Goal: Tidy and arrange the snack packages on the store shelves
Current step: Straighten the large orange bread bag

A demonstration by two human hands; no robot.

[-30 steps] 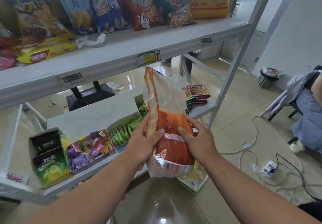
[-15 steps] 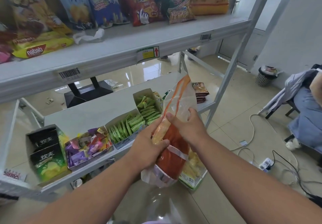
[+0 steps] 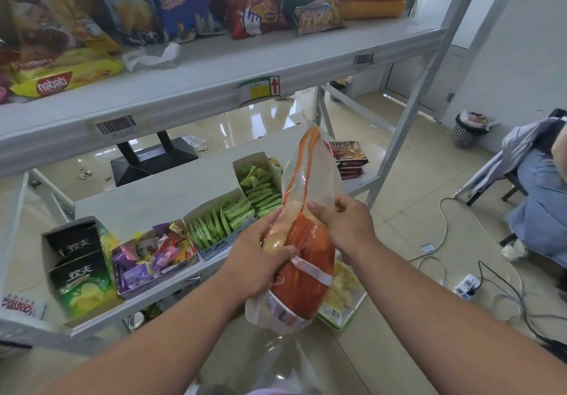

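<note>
The grey metal upper shelf (image 3: 214, 69) crosses the top of the frame; the grey lower shelf (image 3: 147, 198) sits at centre left. The long orange-and-clear plastic snack bag (image 3: 302, 259) is held at centre frame, in front of the lower shelf's front edge. Its long axis runs from lower left to upper right, the empty clear top pointing towards the upper shelf. The left hand (image 3: 260, 256) grips the bag's left side at mid-length. The right hand (image 3: 343, 225) pinches its right edge, slightly higher. The lower shelf appears nearer to the left hand.

Glossy beige tiled floor (image 3: 395, 241) (cables strewn), pale wall (image 3: 521, 57), mesh wastebasket (image 3: 463, 133).
</note>
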